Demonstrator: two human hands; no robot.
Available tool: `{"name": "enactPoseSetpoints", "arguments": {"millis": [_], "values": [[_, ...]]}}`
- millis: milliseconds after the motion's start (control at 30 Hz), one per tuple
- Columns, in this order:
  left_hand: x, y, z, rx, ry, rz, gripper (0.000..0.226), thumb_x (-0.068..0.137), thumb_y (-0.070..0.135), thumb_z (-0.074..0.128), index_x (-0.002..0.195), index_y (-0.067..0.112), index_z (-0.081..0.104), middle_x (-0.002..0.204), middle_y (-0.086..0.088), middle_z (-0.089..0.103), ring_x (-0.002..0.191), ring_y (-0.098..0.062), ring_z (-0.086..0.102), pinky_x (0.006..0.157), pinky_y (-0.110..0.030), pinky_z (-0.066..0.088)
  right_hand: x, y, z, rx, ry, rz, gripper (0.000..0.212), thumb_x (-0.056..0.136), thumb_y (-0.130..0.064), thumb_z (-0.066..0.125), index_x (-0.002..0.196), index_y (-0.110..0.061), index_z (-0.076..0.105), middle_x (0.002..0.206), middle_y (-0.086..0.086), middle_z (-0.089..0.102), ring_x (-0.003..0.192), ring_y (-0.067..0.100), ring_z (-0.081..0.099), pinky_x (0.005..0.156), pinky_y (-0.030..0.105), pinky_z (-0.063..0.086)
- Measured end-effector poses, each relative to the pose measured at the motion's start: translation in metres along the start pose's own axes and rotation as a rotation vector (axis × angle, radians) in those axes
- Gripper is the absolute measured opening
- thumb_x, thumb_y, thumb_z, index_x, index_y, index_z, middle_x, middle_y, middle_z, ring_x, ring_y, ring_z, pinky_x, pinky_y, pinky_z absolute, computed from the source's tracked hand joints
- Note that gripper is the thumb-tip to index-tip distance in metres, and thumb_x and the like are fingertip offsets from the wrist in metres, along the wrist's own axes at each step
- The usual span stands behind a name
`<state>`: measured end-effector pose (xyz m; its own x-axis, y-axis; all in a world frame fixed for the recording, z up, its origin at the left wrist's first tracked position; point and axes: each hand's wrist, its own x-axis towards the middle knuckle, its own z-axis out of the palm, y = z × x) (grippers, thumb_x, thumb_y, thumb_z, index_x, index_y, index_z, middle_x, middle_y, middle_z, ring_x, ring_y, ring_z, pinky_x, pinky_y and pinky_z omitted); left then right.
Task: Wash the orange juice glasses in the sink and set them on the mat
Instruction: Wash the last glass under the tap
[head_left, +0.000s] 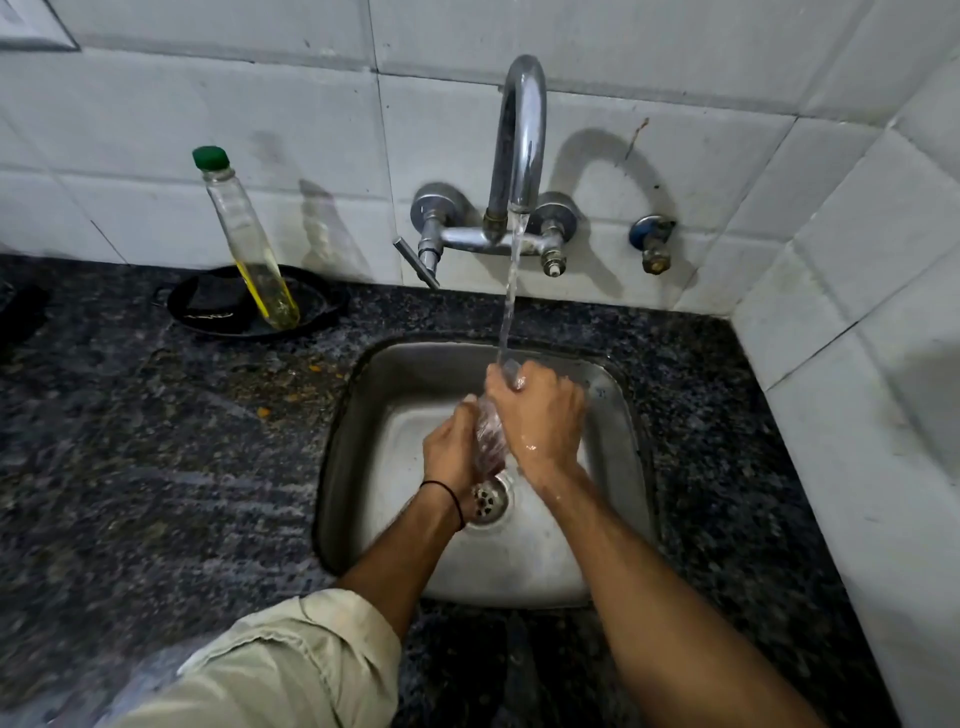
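Observation:
A clear glass (491, 439) is held tilted over the steel sink (363, 415), under the stream of water (511, 291) running from the tap (522, 135). My left hand (449, 449) grips the lower part of the glass from the left. My right hand (540, 415) wraps its upper part near the rim, where the water lands. Most of the glass is hidden by my fingers. No mat is in view.
The sink drain (488, 501) lies below my hands. A bottle with a green cap (244, 244) leans in a black dish (218, 312) on the dark granite counter (156, 441) at the left. White tiled walls close the back and right.

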<state>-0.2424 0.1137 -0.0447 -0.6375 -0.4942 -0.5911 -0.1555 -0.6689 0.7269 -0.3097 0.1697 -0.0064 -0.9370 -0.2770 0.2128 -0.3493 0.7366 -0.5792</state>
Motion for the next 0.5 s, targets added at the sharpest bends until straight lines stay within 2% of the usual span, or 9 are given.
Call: {"name": "enactPoseSetpoints", "arguments": {"millis": [67, 133, 167, 233, 300, 333, 400, 433, 500], "values": [[0.0, -0.003, -0.003, 0.001, 0.008, 0.061, 0.036, 0.096, 0.041, 0.057, 0.112, 0.011, 0.071, 0.108, -0.014, 0.074, 0.096, -0.025, 0.069, 0.074, -0.035, 0.06, 0.016, -0.004, -0.011, 0.051, -0.268, 0.174, 0.044, 0.09, -0.052, 0.065, 0.078, -0.009, 0.07, 0.074, 0.003, 0.07, 0.072, 0.026, 0.066, 0.064, 0.035, 0.052], [0.001, -0.006, -0.007, -0.041, -0.067, -0.018, 0.04, 0.094, 0.044, 0.056, 0.117, 0.013, 0.069, 0.115, -0.011, 0.07, 0.101, -0.025, 0.066, 0.076, -0.036, 0.057, 0.027, -0.009, -0.018, 0.02, -0.411, 0.143, 0.038, 0.087, -0.046, 0.068, 0.069, -0.012, 0.067, 0.069, 0.003, 0.07, 0.069, 0.024, 0.07, 0.064, 0.034, 0.056], [0.002, -0.007, -0.009, -0.097, -0.126, -0.104, 0.044, 0.094, 0.047, 0.053, 0.116, 0.013, 0.068, 0.115, -0.012, 0.068, 0.099, -0.025, 0.064, 0.075, -0.036, 0.054, 0.028, -0.013, -0.022, -0.001, -0.462, 0.073, 0.036, 0.086, -0.041, 0.069, 0.063, -0.013, 0.063, 0.063, 0.0, 0.066, 0.063, 0.019, 0.066, 0.06, 0.031, 0.052], [0.0, -0.004, -0.011, -0.241, -0.265, -0.309, 0.054, 0.092, 0.056, 0.047, 0.106, 0.009, 0.067, 0.1, -0.016, 0.063, 0.082, -0.024, 0.06, 0.067, -0.033, 0.049, 0.028, -0.02, -0.031, 0.031, -0.599, -0.15, 0.038, 0.084, -0.034, 0.068, 0.053, -0.014, 0.056, 0.051, -0.002, 0.055, 0.048, 0.012, 0.051, 0.051, 0.029, 0.039], [0.0, -0.001, -0.012, -0.28, -0.372, -0.466, 0.06, 0.093, 0.061, 0.045, 0.099, 0.005, 0.063, 0.089, -0.014, 0.058, 0.071, -0.023, 0.058, 0.057, -0.029, 0.052, 0.024, -0.024, -0.041, 0.056, -0.743, -0.374, 0.038, 0.082, -0.029, 0.068, 0.053, -0.01, 0.054, 0.049, 0.004, 0.049, 0.045, 0.011, 0.042, 0.051, 0.036, 0.038], [0.0, 0.001, -0.012, -0.253, -0.397, -0.491, 0.056, 0.093, 0.059, 0.047, 0.1, 0.006, 0.061, 0.087, -0.012, 0.056, 0.07, -0.021, 0.056, 0.053, -0.028, 0.053, 0.022, -0.026, -0.045, 0.024, -0.77, -0.464, 0.037, 0.082, -0.028, 0.068, 0.054, -0.008, 0.055, 0.049, 0.004, 0.048, 0.044, 0.011, 0.04, 0.05, 0.036, 0.037], [0.0, 0.003, -0.01, -0.219, -0.397, -0.412, 0.04, 0.095, 0.049, 0.049, 0.1, 0.01, 0.057, 0.083, -0.009, 0.052, 0.068, -0.018, 0.052, 0.052, -0.025, 0.047, 0.017, -0.035, -0.05, -0.1, -0.714, -0.53, 0.036, 0.083, -0.033, 0.066, 0.057, -0.009, 0.059, 0.051, 0.002, 0.05, 0.047, 0.012, 0.043, 0.05, 0.028, 0.032], [0.002, 0.002, -0.007, -0.23, -0.367, -0.32, 0.034, 0.096, 0.043, 0.046, 0.099, 0.011, 0.058, 0.082, -0.008, 0.053, 0.068, -0.017, 0.052, 0.055, -0.027, 0.043, 0.016, -0.04, -0.051, -0.171, -0.668, -0.515, 0.037, 0.085, -0.037, 0.064, 0.058, -0.011, 0.06, 0.055, 0.002, 0.053, 0.051, 0.014, 0.047, 0.052, 0.027, 0.031], [0.003, 0.004, -0.001, -0.327, -0.282, -0.143, 0.027, 0.098, 0.031, 0.041, 0.096, 0.013, 0.061, 0.082, -0.006, 0.06, 0.07, -0.016, 0.058, 0.063, -0.029, 0.041, 0.012, -0.05, -0.052, -0.247, -0.569, -0.37, 0.037, 0.093, -0.042, 0.055, 0.069, -0.015, 0.064, 0.073, 0.006, 0.064, 0.068, 0.023, 0.059, 0.063, 0.029, 0.041]]}}
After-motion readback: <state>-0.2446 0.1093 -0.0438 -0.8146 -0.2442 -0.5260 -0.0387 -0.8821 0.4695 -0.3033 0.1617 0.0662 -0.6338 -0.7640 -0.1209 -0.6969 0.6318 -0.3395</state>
